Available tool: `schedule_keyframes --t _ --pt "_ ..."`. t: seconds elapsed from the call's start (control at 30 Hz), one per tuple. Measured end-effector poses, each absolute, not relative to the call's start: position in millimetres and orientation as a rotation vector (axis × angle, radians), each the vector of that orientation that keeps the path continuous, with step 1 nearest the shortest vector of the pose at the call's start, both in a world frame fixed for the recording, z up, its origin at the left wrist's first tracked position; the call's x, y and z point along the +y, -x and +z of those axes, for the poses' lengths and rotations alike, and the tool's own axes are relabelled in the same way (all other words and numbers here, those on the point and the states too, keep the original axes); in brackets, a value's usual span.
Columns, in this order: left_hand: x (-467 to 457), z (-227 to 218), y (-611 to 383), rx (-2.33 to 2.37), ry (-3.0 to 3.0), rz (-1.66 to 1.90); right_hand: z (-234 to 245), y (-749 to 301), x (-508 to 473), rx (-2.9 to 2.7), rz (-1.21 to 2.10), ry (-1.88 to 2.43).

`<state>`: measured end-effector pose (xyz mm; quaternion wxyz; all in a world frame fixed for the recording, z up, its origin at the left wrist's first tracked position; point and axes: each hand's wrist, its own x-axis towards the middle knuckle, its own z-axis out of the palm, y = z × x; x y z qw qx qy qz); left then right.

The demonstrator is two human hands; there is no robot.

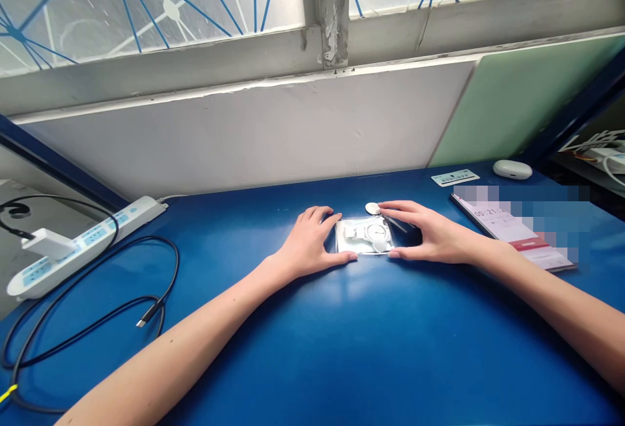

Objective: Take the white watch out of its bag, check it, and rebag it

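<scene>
A small clear plastic bag lies flat on the blue table, with a coiled white cable and a white block-like piece visible inside. My left hand rests at the bag's left side, thumb by the near edge and fingers spread past the far corner. On the other side, my right hand has its thumb at the near right corner and its fingers stretched over the far right corner. Just beyond the bag, a round white disc is beside my right fingertips; whether they touch it I cannot tell.
To the left, a white power strip holds a white plug, with a looped black cable nearby. At the right are a phone-like screen showing a timer, a card and a white case. A wall backs the table.
</scene>
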<state>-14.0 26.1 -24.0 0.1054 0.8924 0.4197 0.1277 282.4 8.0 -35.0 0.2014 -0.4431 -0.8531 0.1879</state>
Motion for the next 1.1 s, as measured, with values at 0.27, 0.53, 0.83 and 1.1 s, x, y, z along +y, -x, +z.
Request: schedule_keyframes --t 0.27,0.53,0.83,1.1 --pt "26.2 -26.8 15.0 1.23 -2.666 0.374 -33.7 -282.7 8.4 -2.386 0.592 1.276" --pt "25.2 -26.7 13.5 1.238 -2.672 0.418 -34.0 -282.4 7.9 -2.389 0.593 1.274" --pt "25.8 -29.5 14.6 1.215 -2.682 0.481 -36.2 -283.8 8.2 -2.472 0.466 1.227" --pt "25.7 -29.5 14.5 1.209 -2.697 0.498 -32.9 -286.1 9.7 -2.557 0.305 1.207"
